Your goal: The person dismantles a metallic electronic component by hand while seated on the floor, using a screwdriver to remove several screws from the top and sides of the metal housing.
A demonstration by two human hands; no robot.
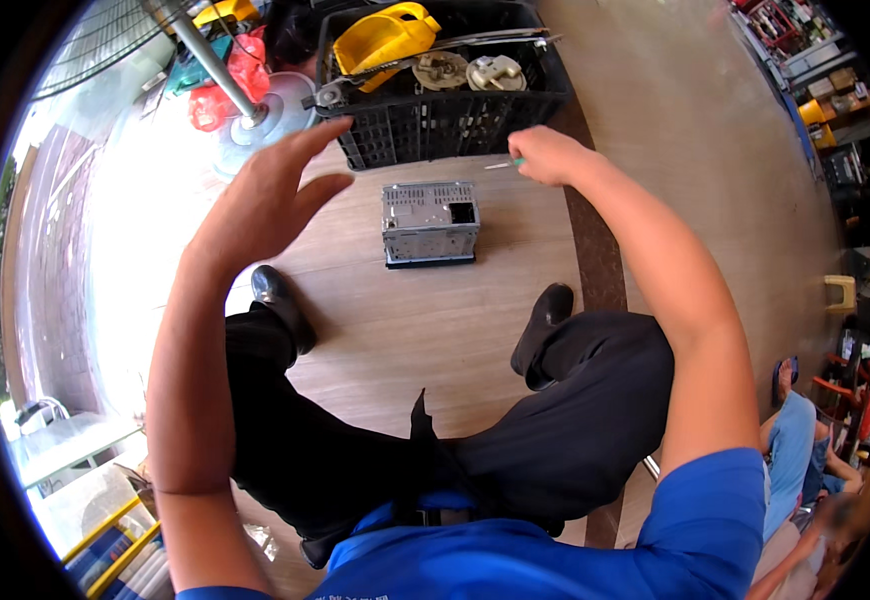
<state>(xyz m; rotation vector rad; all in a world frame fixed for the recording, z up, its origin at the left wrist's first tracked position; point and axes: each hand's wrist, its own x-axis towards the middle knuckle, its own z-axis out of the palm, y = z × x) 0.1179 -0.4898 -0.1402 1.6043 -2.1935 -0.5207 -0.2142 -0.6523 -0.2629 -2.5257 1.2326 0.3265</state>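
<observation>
A silver metal box with slotted vents and a black square on top, like a car stereo unit (429, 218), sits on the floor between my feet. My left hand (267, 195) is raised to the left of it with fingers stretched and thumb apart, holding nothing. To its upper right, my right hand (551, 157) is closed around a small screwdriver (498, 166) with a green handle; the thin shaft points left. Neither hand touches the metal box. Most of the screwdriver's handle is hidden in the fist.
Just beyond the box stands a black plastic crate (425, 140) holding a yellow plastic part (385, 40) and round metal parts. A fan stand's round base (265, 125) is at the crate's left. Another person's legs (793, 450) show at the far right, near a small stool (840, 292).
</observation>
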